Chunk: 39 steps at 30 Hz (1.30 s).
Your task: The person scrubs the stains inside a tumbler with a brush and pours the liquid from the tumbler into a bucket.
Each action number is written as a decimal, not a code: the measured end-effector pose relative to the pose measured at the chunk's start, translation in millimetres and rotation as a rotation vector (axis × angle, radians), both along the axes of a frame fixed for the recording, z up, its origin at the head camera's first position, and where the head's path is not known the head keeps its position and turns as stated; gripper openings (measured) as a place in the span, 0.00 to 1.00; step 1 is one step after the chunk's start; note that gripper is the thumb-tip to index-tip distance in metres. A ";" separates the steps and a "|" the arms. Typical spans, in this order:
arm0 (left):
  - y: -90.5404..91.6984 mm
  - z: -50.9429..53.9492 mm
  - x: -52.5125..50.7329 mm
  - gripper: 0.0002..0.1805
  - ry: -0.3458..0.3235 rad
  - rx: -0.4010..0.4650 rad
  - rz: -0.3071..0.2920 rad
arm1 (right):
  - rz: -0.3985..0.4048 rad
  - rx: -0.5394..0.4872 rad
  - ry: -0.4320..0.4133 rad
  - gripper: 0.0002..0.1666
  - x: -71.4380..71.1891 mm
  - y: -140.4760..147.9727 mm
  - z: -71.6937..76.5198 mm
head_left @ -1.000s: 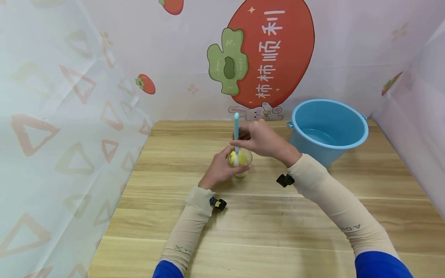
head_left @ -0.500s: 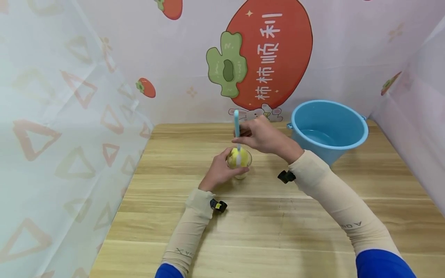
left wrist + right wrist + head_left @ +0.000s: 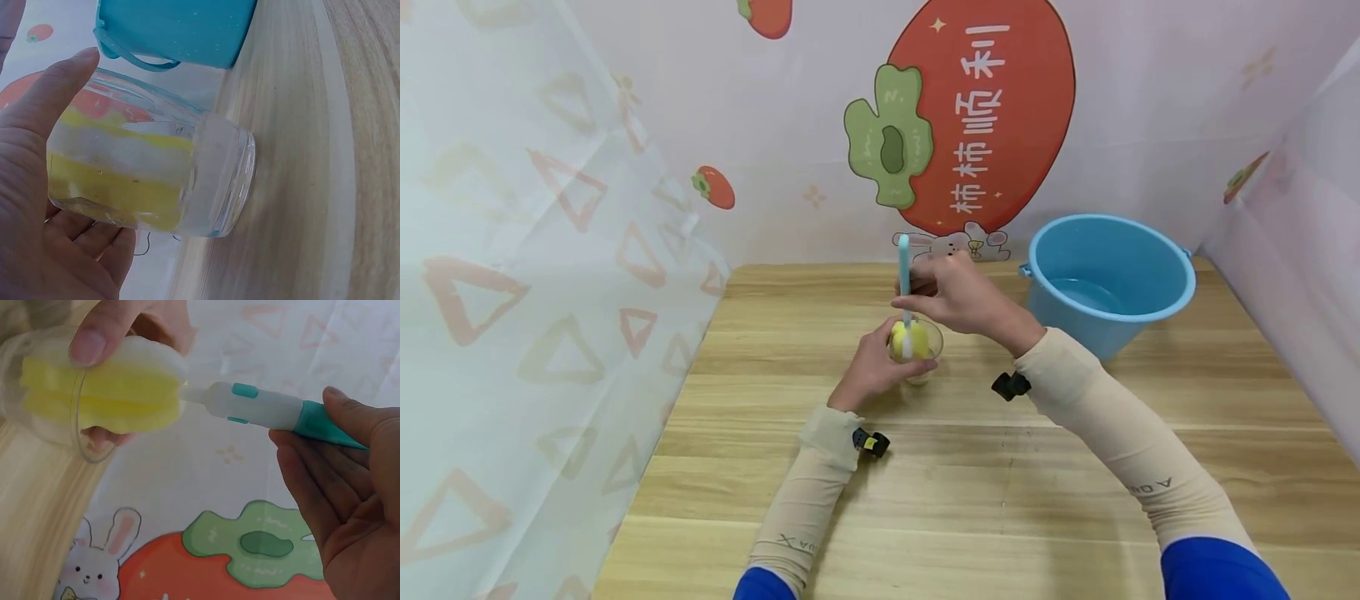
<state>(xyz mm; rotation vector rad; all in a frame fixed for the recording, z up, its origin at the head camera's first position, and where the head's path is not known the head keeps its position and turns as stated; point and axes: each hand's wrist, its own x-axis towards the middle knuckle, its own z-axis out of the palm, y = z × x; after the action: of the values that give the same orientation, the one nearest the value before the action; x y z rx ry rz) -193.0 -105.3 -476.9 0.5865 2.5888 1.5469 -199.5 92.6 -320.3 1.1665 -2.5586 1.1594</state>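
A left hand [image 3: 874, 362] curled thumb and fingers round a glass [image 3: 215, 178] over a wooden table [image 3: 925, 517], left of a blue bucket [image 3: 1071, 325]. The right hand [image 3: 968, 293] pinched a brush [image 3: 259, 407] by its handle between thumb and fingers, its yellow-and-white sponge [image 3: 128, 403] mostly inside the glass.

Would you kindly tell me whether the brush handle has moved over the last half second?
Yes, slightly: in the head view, the brush handle has shifted left, away from the blue bucket.

bucket [image 3: 169, 31]: cropped above, left wrist | cup [image 3: 53, 403]: base cropped, right wrist
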 end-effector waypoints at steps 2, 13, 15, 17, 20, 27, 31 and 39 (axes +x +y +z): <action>0.5 0.4 0.9 0.40 -0.012 0.002 0.009 | -0.013 0.022 0.028 0.08 -0.1 1.9 -1.2; 1.1 1.9 2.3 0.42 -0.017 0.026 0.010 | -0.034 0.005 -0.040 0.06 2.8 2.4 -3.0; 1.2 1.4 2.2 0.42 -0.022 0.024 0.007 | -0.029 0.003 -0.041 0.06 1.6 2.3 -4.7; 1.2 1.3 2.3 0.43 -0.028 0.019 0.004 | -0.035 0.017 -0.018 0.06 0.6 3.7 -5.9; 1.4 1.4 2.3 0.46 -0.032 0.010 0.005 | -0.056 0.045 0.036 0.06 1.2 6.6 -4.2; 1.8 1.6 1.5 0.46 -0.026 0.014 0.008 | -0.072 0.015 0.001 0.07 2.9 4.4 2.7; 0.6 1.0 1.5 0.43 -0.032 0.017 0.016 | -0.066 -0.003 -0.023 0.08 2.4 0.2 -0.4; 1.0 0.6 2.1 0.45 -0.010 0.010 0.014 | -0.098 0.037 0.073 0.07 3.6 4.1 -1.5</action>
<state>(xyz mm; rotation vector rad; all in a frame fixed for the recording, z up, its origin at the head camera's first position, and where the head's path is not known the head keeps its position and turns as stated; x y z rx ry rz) -190.9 -104.3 -476.3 0.5612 2.5856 1.5636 -195.9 96.7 -321.8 1.0577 -2.5606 1.0335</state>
